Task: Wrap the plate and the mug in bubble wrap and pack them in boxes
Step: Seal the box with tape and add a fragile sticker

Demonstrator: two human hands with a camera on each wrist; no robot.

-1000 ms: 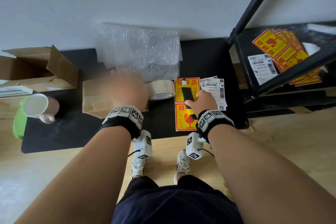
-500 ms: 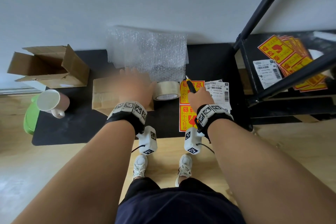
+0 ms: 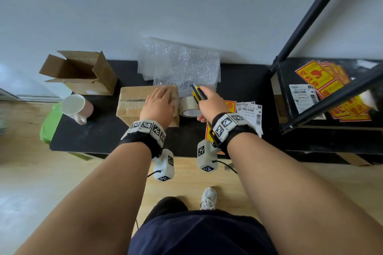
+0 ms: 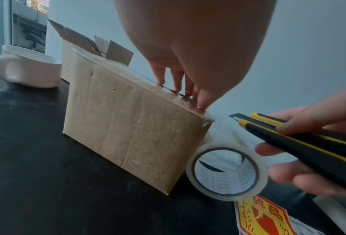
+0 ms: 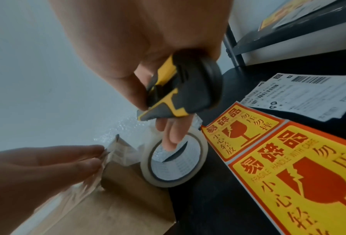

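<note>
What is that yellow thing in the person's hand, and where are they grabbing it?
The right hand grips a yellow-and-black utility knife by its handle. The left hand holds nothing; its straight fingers press on the taped cardboard box.

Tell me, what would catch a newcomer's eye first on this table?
Probably the yellow and black knife gripped in the right hand, raised above the roll of clear tape at the middle of the black table. Just left of it, the left hand presses flat on a closed cardboard box. Bright red and yellow fragile stickers lie right of the tape.
</note>
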